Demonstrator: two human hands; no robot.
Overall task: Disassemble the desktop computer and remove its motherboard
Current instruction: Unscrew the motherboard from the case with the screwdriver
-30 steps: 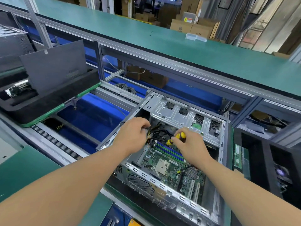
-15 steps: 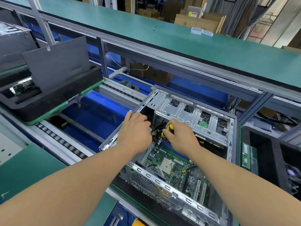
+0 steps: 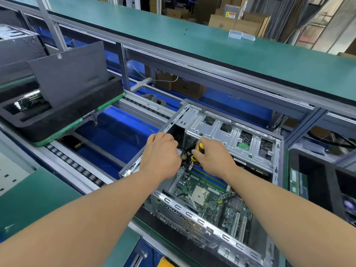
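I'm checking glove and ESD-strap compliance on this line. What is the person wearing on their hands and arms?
Nothing visible. The left hand and right hand are bare, with no gloves, rings or watch in view. Both forearms are uncovered to the frame edge: no sleeves, no wrist strap, no cable.

A single head-worn wide-angle camera looks forward and steeply down along both forearms, close above the open computer case (image 3: 231,132). The left hand (image 3: 160,155) and right hand (image 3: 212,158) meet near frame centre; the green shelf (image 3: 212,41) runs beyond them.
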